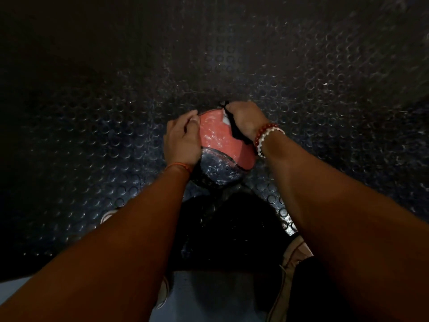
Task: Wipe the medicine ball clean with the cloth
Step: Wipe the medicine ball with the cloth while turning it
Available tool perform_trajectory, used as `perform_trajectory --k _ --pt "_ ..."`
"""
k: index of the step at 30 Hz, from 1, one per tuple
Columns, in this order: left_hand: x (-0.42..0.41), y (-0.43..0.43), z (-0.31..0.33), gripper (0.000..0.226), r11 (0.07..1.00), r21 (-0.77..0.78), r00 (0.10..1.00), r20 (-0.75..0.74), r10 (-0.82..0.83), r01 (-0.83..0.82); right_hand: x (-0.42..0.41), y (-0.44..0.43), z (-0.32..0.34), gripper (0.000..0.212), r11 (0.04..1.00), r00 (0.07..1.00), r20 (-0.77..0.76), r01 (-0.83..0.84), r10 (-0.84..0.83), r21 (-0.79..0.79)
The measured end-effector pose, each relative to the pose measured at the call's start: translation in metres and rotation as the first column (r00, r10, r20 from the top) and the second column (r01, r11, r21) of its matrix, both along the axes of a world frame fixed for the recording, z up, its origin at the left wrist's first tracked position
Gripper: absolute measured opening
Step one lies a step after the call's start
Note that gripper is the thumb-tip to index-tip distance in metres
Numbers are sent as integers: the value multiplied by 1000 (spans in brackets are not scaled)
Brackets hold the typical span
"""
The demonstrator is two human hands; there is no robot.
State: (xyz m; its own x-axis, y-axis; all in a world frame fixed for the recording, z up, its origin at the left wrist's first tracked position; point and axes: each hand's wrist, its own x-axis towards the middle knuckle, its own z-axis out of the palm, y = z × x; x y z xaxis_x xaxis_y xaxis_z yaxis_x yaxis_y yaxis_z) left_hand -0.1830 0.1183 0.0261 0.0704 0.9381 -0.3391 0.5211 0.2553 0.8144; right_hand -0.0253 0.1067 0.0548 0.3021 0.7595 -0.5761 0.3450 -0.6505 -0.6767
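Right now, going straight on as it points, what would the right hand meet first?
Probably the studded floor mat past the medicine ball, depth unclear; the right hand grips the cloth.

medicine ball (220,140): pebbled, slightly glossy rubber | cloth (233,126): soft fabric | floor (313,89): studded matt rubber
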Motion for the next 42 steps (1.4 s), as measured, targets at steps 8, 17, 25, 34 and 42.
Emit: perform_trajectory --k 8,17,25,34,42 --pt "6 9 4 31 997 -69 999 -26 36 -38 -33 -65 -15 50 846 851 -35 525 -525 92" --pt "2 6 5 32 999 -34 998 -55 -5 3 -44 -49 -6 48 945 907 406 -26 -115 326" --pt "5 1 4 31 1000 -16 999 -38 8 -9 5 -10 -4 39 989 989 -49 139 -141 -45" --pt "13 6 6 33 998 -61 998 -66 4 -8 -38 -79 -31 49 706 709 -137 704 -692 76" --pt "13 2 5 32 999 -41 997 -73 -17 14 -39 -53 -8 44 920 926 290 125 -243 372"
